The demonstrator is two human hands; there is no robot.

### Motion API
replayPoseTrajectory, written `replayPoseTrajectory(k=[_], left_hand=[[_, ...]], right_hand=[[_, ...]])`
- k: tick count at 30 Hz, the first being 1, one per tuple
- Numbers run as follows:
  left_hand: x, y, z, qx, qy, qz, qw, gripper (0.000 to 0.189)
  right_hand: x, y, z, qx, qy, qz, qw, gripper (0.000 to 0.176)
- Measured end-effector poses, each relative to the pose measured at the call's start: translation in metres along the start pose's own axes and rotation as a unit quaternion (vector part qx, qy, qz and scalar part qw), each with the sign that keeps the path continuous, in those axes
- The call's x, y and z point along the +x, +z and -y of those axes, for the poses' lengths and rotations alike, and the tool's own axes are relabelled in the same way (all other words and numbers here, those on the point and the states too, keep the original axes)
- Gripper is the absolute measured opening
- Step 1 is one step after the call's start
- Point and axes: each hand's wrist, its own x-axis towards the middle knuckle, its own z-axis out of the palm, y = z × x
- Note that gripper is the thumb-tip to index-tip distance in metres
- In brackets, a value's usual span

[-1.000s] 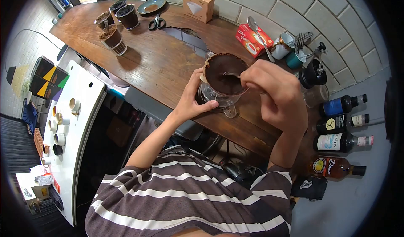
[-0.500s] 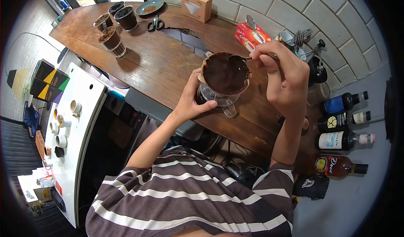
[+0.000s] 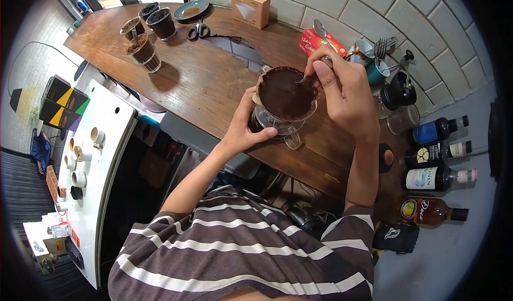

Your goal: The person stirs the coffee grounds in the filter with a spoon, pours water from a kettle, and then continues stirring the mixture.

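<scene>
My left hand [image 3: 247,127] curls around the side of a clear glass coffee dripper [image 3: 282,122], its thumb along the near side. A paper filter [image 3: 255,99] lines the dripper, and dark wet coffee grounds [image 3: 283,93] fill it close to the rim. Over the right edge of the rim, my right hand [image 3: 344,90] pinches a spoon [image 3: 304,80], tilted with its bowl sunk out of sight in the grounds. What stands beneath the dripper is partly hidden; a clear glass handle [image 3: 293,140] shows below.
Cups of coffee grounds [image 3: 143,52], scissors [image 3: 199,31], a small plate [image 3: 191,10] and a cardboard filter box [image 3: 250,9] stand farther back on the wooden counter [image 3: 203,82]. To the right are a red box [image 3: 320,41], mugs with cutlery [image 3: 378,71] and several bottles [image 3: 427,178].
My right hand has moved left and closer to the dripper. The spoon has gone from lying low over the grounds to a steeper tilt, its bowl now submerged. My left hand stays in place.
</scene>
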Motion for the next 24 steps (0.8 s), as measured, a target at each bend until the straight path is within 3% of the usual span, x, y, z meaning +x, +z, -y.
replayPoseTrajectory(k=[24], left_hand=[[0.0005,0.0021,0.0035,0.01,0.007,-0.014,1.0,0.089]], right_hand=[[0.0027,0.0053,-0.0092,0.066,0.05,0.002,0.997,0.023]])
